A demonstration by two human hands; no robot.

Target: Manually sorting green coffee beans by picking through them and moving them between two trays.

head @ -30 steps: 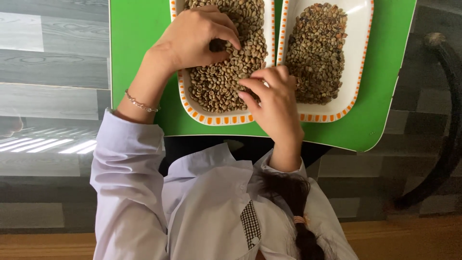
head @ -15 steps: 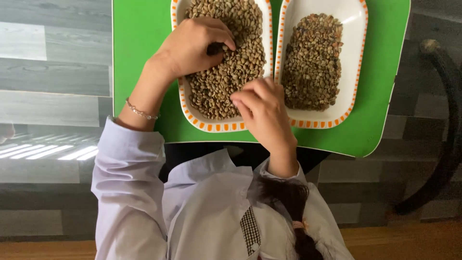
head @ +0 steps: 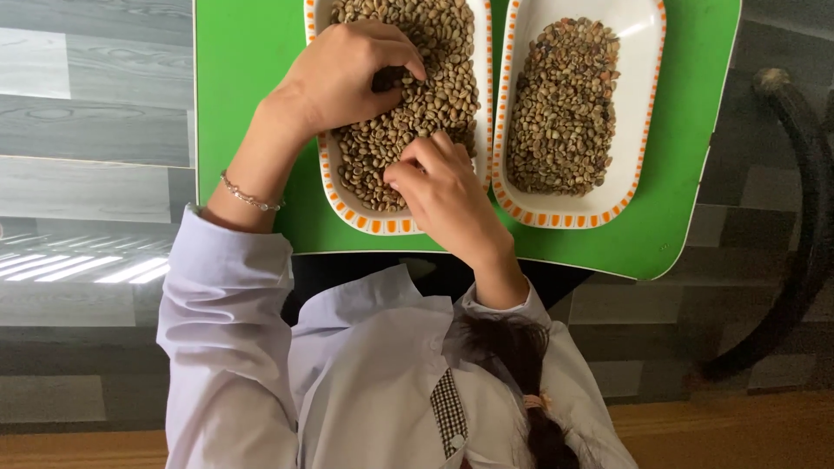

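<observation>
A green tray (head: 243, 87) carries two white oblong dishes with orange-dashed rims. The left dish (head: 365, 221) is heaped with pale greenish-tan beans (head: 443, 78). The right dish (head: 565, 219) holds a smaller, darker pile of beans (head: 565, 104). My left hand (head: 347, 74), with a thin bracelet (head: 248, 198) on its wrist, rests curled on the left dish's beans, fingertips pressed into them. My right hand (head: 443, 195) lies over the near end of the same dish, thumb and forefinger pinched together on the beans there.
Grey wood-look planks (head: 87, 104) lie to the left of the tray. A dark curved bar (head: 804, 174) runs down the right side. My white-sleeved arms and shirt fill the lower middle, close to the tray's near edge.
My right hand has slid left, from the gap between the two dishes onto the near end of the left dish. My left hand has stayed curled on the beans.
</observation>
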